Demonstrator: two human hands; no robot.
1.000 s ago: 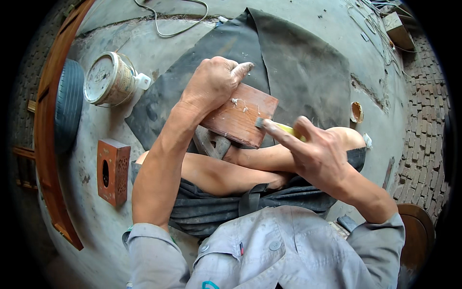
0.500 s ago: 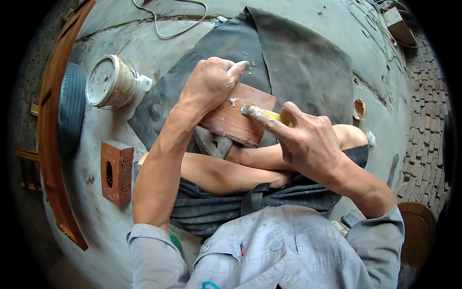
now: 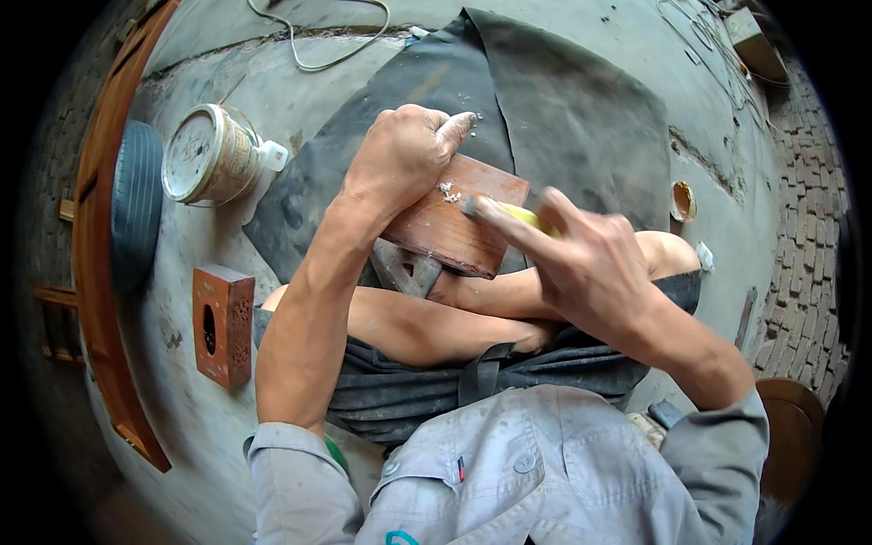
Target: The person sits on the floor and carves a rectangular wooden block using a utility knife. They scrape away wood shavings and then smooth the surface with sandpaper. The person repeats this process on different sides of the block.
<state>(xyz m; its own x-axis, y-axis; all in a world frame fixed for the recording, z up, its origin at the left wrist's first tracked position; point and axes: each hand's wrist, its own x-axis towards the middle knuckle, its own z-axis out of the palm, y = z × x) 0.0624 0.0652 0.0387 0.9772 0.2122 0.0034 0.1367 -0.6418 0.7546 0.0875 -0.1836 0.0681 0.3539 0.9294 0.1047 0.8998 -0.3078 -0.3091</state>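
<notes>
My left hand [image 3: 400,154] is closed on the far left edge of a reddish-brown wooden box [image 3: 454,227], its thumb pointing away over the corner. The box is tilted above my crossed legs, and a grey metal piece [image 3: 404,271] with a hole shows under its near left side. My right hand [image 3: 590,259], a little smeared by motion, grips a small yellow-handled scraper [image 3: 518,214]. The index finger lies along it toward the short flat blade, which is at the box's upper face. White crumbs [image 3: 449,192] lie on that face just left of the blade.
A dark sheet [image 3: 581,118] covers the floor ahead. On the left stand a lidded bucket [image 3: 195,154], a tire [image 3: 136,204], a carved wooden tissue box [image 3: 222,327] and a long wooden frame [image 3: 95,227]. Cables [image 3: 341,65] and a small round container [image 3: 683,202] lie farther off.
The scraper and my right hand have shifted slightly right, away from the crumbs. More white crumbs are gathered on the box. My left hand keeps its hold.
</notes>
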